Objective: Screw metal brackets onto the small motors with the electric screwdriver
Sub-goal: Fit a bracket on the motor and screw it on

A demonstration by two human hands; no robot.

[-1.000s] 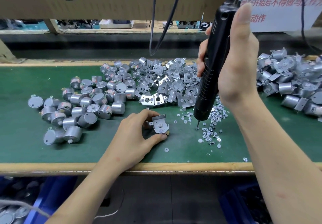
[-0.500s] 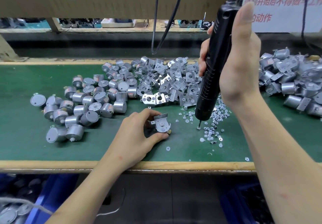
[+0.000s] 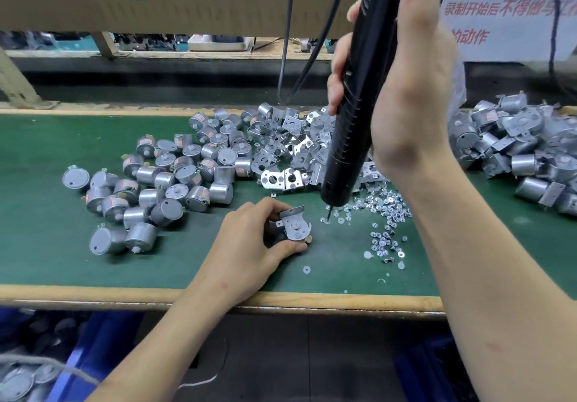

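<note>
Loose motors (image 3: 162, 183) are heaped at 9–10 o'clock of the left hand (image 3: 249, 245), well back from the front edge. Left hand: fingers and thumb curled round one motor (image 3: 295, 226) with a bracket (image 3: 292, 213) laid on its face, pinned to the green tabletop (image 3: 46, 245). Bracket faces up, bent flange at 12 o'clock. Spare brackets (image 3: 290, 151) are piled at 12–1 o'clock of it.

Electric screwdriver (image 3: 352, 114) is in the right hand (image 3: 409, 89), fist wrapped round the barrel. Its long axis leans from the bit, low, up toward 1 o'clock. Bit tip (image 3: 328, 214) sits at 2–3 o'clock of the bracket, just beside it, down among the nearest screws (image 3: 384, 211). Can't tell if one is on the bit.

Reads as screw pickup, then a short hop toward 8–9 o'clock onto a bracket hole. Right hand moves, left only steadies. Bare green between bit and bracket. Tabletop edge at 6 o'clock, near the left wrist. Bracketed motors (image 3: 515, 151) heaped at 3 o'clock, well clear.
</note>
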